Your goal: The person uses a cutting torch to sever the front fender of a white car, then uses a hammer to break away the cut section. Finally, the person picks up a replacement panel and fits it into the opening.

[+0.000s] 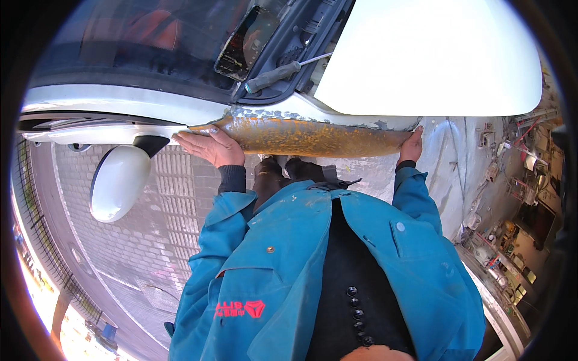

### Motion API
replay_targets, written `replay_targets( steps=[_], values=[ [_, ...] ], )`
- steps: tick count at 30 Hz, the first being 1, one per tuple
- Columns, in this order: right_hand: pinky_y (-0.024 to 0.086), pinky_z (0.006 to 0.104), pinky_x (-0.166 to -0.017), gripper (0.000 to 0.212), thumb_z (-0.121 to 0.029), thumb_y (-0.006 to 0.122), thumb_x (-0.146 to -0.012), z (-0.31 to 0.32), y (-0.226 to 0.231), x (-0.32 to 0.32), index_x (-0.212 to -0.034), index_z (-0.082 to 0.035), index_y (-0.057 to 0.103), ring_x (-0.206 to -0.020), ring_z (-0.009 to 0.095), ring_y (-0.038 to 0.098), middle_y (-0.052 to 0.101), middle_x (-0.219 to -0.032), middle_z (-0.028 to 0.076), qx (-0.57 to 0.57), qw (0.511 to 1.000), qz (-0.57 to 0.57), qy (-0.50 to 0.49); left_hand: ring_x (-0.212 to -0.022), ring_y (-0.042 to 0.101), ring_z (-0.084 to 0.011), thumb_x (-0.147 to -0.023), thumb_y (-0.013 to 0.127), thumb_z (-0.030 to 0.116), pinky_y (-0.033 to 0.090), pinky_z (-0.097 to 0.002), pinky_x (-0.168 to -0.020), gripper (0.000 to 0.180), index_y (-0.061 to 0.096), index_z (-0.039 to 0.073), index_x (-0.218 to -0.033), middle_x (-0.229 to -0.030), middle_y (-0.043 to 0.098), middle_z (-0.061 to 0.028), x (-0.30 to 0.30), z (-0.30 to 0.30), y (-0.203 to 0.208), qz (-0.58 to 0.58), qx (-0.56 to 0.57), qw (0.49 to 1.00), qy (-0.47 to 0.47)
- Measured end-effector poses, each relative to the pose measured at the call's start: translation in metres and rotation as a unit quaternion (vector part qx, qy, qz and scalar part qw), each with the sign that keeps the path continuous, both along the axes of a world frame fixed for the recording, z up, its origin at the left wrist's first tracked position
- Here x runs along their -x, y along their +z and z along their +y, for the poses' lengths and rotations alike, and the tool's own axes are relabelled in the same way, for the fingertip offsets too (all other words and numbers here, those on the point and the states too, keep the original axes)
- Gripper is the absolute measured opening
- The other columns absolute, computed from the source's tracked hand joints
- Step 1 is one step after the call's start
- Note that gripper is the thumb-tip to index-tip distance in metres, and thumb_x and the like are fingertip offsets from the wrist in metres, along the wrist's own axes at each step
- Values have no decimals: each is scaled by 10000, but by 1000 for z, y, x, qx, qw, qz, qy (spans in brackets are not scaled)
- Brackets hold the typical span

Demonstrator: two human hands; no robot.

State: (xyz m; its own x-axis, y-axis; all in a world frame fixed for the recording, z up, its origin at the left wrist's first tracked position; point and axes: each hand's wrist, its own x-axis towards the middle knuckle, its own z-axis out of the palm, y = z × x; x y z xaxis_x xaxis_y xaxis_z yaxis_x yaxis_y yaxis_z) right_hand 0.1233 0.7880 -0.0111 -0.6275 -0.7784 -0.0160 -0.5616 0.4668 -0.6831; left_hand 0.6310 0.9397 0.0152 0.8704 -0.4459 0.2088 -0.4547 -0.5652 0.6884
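Head view, looking down: the left hand (211,146) lies flat, fingers stretched out, on the left end of a rusty orange-brown fender panel (307,137) along the white car's (120,102) edge. The right hand (412,146) curls over the panel's right end, grip closed on its edge. Above, in the open cowl tray (289,78) below the windscreen, a grey-handled screwdriver (277,74) rests. The white bonnet (427,57) sits right; a side mirror (117,180) hangs over paving at left.
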Motion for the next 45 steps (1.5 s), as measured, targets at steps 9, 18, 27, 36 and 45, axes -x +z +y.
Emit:
replay_targets(
  steps=[9, 18, 27, 36, 45],
  values=[
    [525, 476, -995, 885, -756, 420, -1075, 3, 6, -9, -1097, 63, 756, -1086, 471, 705, 767, -1086, 292, 0, 1000, 3, 7, -1674, -25, -492, -1127, 289, 654, -9, -595, -1346, 979, 20, -78, -1718, -1790, 0, -344, -5, 0, 2, -51, -15, 998, -31],
    [517, 487, -988, 871, -741, 433, -1081, -5, -10, -5, -1154, 76, 725, -1083, 490, 685, 751, -1113, 306, 23, 999, -34, 3, -1671, 3, -509, -1138, 300, 596, 11, -599, -1344, 932, 22, -76, -1721, -1789, 6, -352, -5, -2, 5, -69, -13, 996, -47],
    [499, 446, -1027, 803, -692, 461, -1103, -4, -13, -9, -1205, 76, 672, -1102, 397, 675, 739, -1154, 264, 60, 996, -59, -10, -1670, 21, -509, -1144, 284, 584, 12, -598, -1344, 913, 30, -75, -1721, -1789, 20, -349, -5, -4, 5, -73, -32, 996, -36],
    [443, 421, -1141, 720, -560, 440, -1162, -3, -18, -2, -1368, 107, 617, -1251, 348, 607, 673, -1343, 243, 123, 983, -138, 8, -1672, 51, -497, -1153, 352, 473, 51, -601, -1343, 843, 76, -91, -1714, -1792, 70, -336, -1, -6, 8, -80, -23, 996, -27],
    [487, 456, -1045, 299, -185, 646, -1084, 62, 101, -111, -1254, 53, 711, -1165, 375, 632, 701, -1222, 212, 191, 915, 169, 312, -1672, -5, -504, -1112, 457, 368, 3, -605, -1344, 859, 42, -86, -1711, -1798, 21, -327, -2, -6, 8, -54, -2, 998, -41]
  ],
)
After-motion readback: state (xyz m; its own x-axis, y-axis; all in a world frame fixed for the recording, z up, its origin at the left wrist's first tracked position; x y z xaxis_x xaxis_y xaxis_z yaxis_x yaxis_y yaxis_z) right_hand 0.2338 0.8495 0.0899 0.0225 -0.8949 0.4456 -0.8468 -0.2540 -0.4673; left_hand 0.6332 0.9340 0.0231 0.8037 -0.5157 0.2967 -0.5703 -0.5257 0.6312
